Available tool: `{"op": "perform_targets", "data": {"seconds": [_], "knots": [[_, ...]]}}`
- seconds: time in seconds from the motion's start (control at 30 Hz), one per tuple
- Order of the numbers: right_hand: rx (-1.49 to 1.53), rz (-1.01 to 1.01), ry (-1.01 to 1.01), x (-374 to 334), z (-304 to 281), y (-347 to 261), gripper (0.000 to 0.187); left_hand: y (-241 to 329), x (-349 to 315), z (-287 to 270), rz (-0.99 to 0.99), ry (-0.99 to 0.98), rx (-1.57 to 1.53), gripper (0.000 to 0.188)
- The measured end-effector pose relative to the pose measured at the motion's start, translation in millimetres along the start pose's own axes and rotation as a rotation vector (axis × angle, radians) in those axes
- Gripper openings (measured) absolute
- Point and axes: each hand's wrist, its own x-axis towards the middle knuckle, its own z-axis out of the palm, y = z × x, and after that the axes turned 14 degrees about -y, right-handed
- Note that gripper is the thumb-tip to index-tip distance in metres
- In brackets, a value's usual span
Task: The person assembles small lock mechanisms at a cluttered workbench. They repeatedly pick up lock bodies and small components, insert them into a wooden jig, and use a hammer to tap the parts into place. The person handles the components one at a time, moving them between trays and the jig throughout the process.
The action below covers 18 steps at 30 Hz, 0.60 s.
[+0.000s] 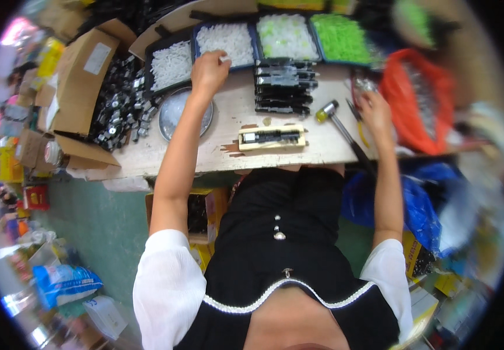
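Head view — tray (241, 67) (white pieces (224, 38))

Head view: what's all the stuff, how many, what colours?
Trays: four, dark, back of table
Pieces: many, white and green, in trays
Cardboard box: one, brown, far left
Chunky parts: many, black-silver, by box
Dish: one, silvery, left
Stacked parts: several, black, middle
Holder: one, cream, front
Hammer: one, silver-black, right
Bag: one, red, far right
Clutter: blurred, uncountable, edges
Sleeves: two, white, upper arms
Left hand: one, bare, at second tray
Right hand: one, bare, beside bag
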Motion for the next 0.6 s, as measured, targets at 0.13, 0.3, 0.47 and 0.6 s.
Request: {"op": "perform_targets", "data": {"seconds": [0.13, 0.3, 0.47, 0.6], "knots": [[-0.298, 0.162, -0.142, 20, 6, 26, 0.019, 1, 38, 7, -0.126, -0.061, 0.282, 0.028], [-0.39, 0.204, -0.197, 32, 6, 26, 0.018, -1, 49, 5, -0.123, -0.115, 0.315, 0.029], [-0.399, 0.21, -0.257, 39, 4, 23, 0.017, -15, 48, 1, -0.085, -0.001, 0.11, 0.027], [-0.324, 0.184, -0.156, 38, 7, 31, 0.016, -16, 49, -7, 0.052, 0.11, 0.003, 0.019]]}}
